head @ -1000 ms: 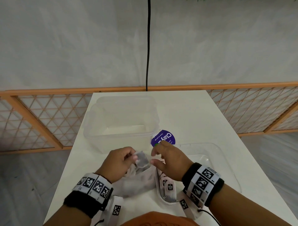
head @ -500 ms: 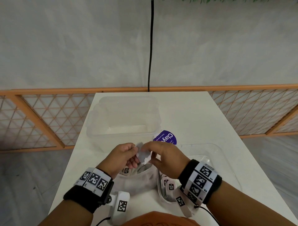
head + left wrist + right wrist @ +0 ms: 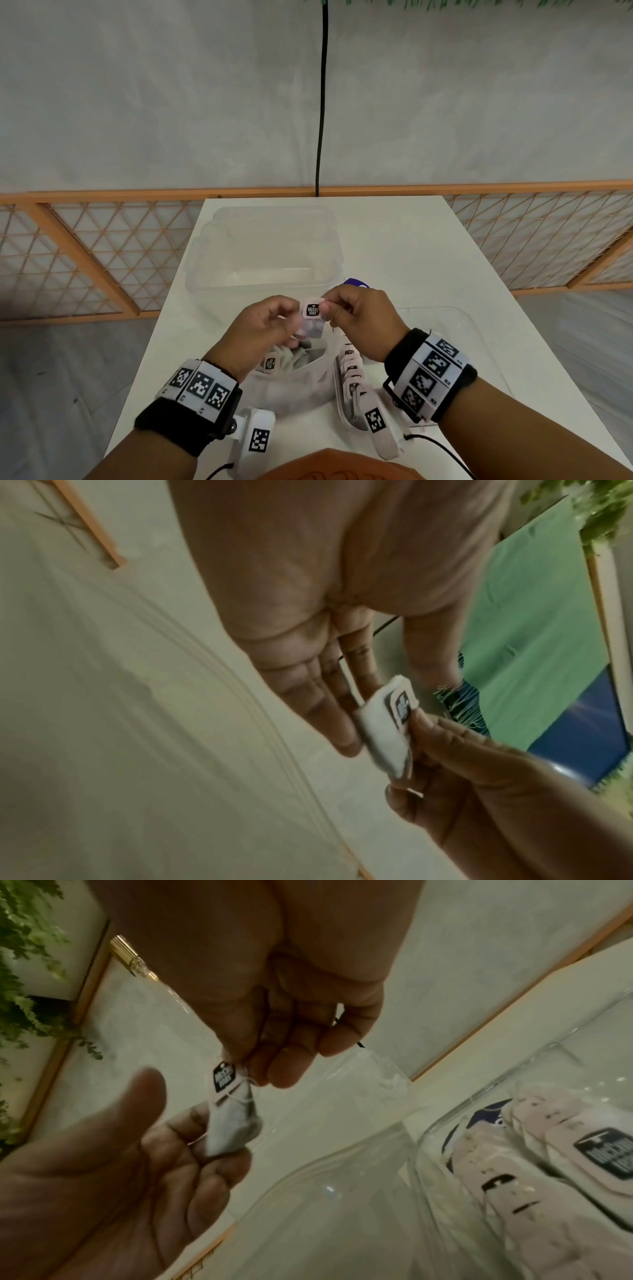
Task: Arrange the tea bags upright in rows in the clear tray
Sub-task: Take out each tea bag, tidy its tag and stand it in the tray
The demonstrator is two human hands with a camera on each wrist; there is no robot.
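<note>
Above the table, both hands hold one tea bag (image 3: 311,329) between them. My right hand (image 3: 363,315) pinches its pink tag (image 3: 224,1080), which bears a black label. The sachet (image 3: 232,1129) hangs below the tag and rests on the curled fingers of my left hand (image 3: 263,325), whose thumb stands apart from it. The left wrist view shows the tea bag (image 3: 383,723) against my left fingertips (image 3: 342,739). The clear tray (image 3: 479,329) lies to the near right. A row of tea bags (image 3: 349,370) stands along its left wall.
A soft plastic bag (image 3: 298,383) with more tea bags lies under my hands. A deep clear tub (image 3: 267,250) stands behind them, and a purple label (image 3: 356,282) lies beside it. An orange lattice fence (image 3: 102,246) runs behind the white table (image 3: 411,240).
Both hands have risen with the tea bag, away from the plastic bag. My right hand has closed in and taken the tag, which now faces up.
</note>
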